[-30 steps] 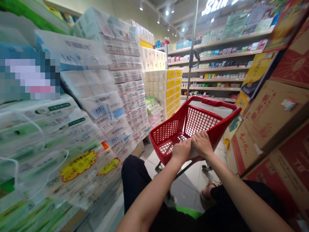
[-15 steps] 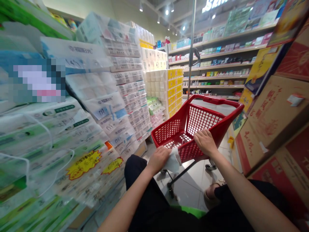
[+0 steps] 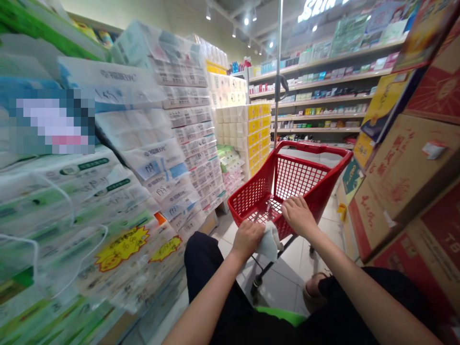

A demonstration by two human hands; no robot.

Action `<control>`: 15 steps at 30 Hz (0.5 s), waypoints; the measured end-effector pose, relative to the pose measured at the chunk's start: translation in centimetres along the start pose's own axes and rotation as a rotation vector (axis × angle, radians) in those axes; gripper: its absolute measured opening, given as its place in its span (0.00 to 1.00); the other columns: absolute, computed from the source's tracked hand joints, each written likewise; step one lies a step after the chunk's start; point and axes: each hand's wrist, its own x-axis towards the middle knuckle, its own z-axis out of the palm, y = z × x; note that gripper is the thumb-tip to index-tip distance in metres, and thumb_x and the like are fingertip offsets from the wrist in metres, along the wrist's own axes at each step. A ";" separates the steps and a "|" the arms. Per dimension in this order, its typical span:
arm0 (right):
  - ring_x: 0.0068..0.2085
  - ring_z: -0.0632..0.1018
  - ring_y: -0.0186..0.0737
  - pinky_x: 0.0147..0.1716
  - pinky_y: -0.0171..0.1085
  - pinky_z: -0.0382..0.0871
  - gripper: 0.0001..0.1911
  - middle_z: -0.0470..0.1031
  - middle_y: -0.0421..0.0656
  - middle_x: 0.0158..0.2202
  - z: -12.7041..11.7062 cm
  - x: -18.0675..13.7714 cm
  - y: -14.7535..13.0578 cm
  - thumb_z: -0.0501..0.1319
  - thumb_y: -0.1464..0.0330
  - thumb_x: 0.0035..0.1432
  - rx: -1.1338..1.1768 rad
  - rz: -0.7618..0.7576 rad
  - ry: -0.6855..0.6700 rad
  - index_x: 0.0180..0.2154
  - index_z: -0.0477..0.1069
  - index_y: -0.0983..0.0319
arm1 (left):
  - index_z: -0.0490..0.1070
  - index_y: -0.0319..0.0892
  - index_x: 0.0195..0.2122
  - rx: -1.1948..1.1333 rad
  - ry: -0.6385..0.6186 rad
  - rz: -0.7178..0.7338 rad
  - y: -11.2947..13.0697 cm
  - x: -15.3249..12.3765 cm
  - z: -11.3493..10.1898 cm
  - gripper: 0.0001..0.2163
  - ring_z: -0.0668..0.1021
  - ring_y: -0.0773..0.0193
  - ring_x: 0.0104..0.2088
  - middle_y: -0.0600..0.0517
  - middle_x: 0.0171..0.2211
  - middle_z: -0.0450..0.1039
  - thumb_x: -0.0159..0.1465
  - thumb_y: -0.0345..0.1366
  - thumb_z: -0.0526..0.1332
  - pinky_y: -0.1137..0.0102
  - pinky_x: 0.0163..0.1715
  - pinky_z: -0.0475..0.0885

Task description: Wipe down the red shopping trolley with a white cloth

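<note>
A red plastic shopping cart [image 3: 320, 201] with lattice sides stands in front of my knees. At its near rim, my left hand [image 3: 247, 238] is closed on a pale cloth [image 3: 270, 242], which hangs over the outside of the rim. My right hand [image 3: 299, 215] is wrapped over the same rim, a little farther to the right, with its fingertips inside the basket. No goods show in the part of the basket I can see. My fingers hide some of the rim.
Tall stacks of wrapped tissue packs [image 3: 172, 158] line the left side, with yellow price signs [image 3: 122, 247]. Cardboard cartons [image 3: 413, 167] are piled on the right. A thin metal pole [image 3: 279, 62] rises behind the cart, before stocked shelves [image 3: 323, 98]. A green seat edge [image 3: 280, 315] shows below me.
My left hand and the cloth have moved right along the near rim. My right hand has shifted slightly left, and the cart has turned a little.
</note>
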 end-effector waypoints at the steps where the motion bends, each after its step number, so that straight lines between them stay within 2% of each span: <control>1: 0.50 0.67 0.44 0.60 0.48 0.45 0.18 0.74 0.44 0.41 -0.1 -0.2 -1.1 0.43 0.65 0.68 0.032 -0.042 -0.027 0.37 0.71 0.59 | 0.68 0.43 0.44 0.009 0.016 -0.011 0.7 0.4 0.3 0.07 0.71 0.59 0.37 0.50 0.33 0.71 0.69 0.35 0.53 0.62 0.43 0.66; 4: 0.46 0.70 0.41 0.55 0.44 0.52 0.20 0.76 0.43 0.39 -0.6 -0.9 -3.4 0.42 0.65 0.69 0.131 -0.108 -0.117 0.37 0.72 0.59 | 0.67 0.40 0.47 0.017 0.065 -0.040 2.5 1.3 1.0 0.09 0.72 0.59 0.37 0.48 0.35 0.72 0.69 0.34 0.51 0.62 0.43 0.67; 8: 0.43 0.71 0.39 0.50 0.42 0.57 0.22 0.77 0.41 0.41 -1.4 -1.7 -2.9 0.41 0.61 0.70 0.276 -0.104 -0.174 0.41 0.72 0.57 | 0.68 0.40 0.45 -0.042 0.044 0.043 2.9 1.6 1.0 0.10 0.74 0.60 0.39 0.48 0.36 0.73 0.70 0.35 0.50 0.65 0.42 0.67; 12: 0.48 0.72 0.38 0.50 0.42 0.59 0.24 0.75 0.38 0.49 -2.2 -1.9 -1.1 0.38 0.59 0.70 0.422 -0.110 -0.228 0.51 0.70 0.52 | 0.67 0.43 0.49 -0.082 -0.037 0.245 0.1 1.0 0.1 0.10 0.74 0.63 0.41 0.51 0.38 0.73 0.71 0.36 0.50 0.67 0.43 0.67; 15: 0.49 0.72 0.38 0.50 0.42 0.59 0.25 0.75 0.37 0.51 -2.4 -1.9 -0.6 0.37 0.58 0.70 0.450 -0.099 -0.265 0.53 0.69 0.50 | 0.68 0.44 0.47 -0.060 -0.076 0.278 -3.6 0.2 -0.6 0.09 0.74 0.64 0.41 0.51 0.38 0.73 0.71 0.36 0.50 0.65 0.46 0.67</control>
